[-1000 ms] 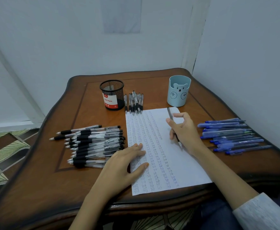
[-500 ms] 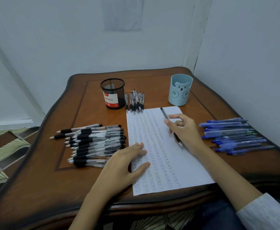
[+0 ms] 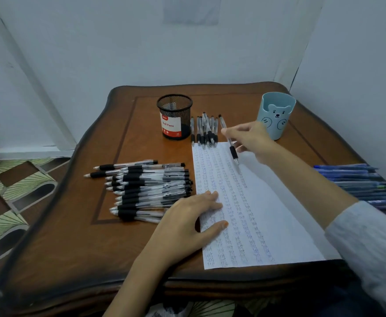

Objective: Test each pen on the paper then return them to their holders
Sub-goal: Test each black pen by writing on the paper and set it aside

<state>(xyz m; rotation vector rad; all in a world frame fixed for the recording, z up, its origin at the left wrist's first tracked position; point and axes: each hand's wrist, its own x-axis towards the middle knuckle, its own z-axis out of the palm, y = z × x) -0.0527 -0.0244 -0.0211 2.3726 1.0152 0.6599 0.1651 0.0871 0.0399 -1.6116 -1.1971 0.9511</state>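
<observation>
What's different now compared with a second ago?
The right hand, still gripping a pen, moved away from the person, from the middle of the paper to its far edge, near the small row of pens beside the mesh holder. The left hand stays flat on the paper; the big pen pile is unmoved.

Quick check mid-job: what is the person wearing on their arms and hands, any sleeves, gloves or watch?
No gloves, rings or watch show on the left hand or the right hand. The right arm wears a pale grey-blue fabric sleeve ending partway along the forearm. The left forearm shows no sleeve in view.
</observation>
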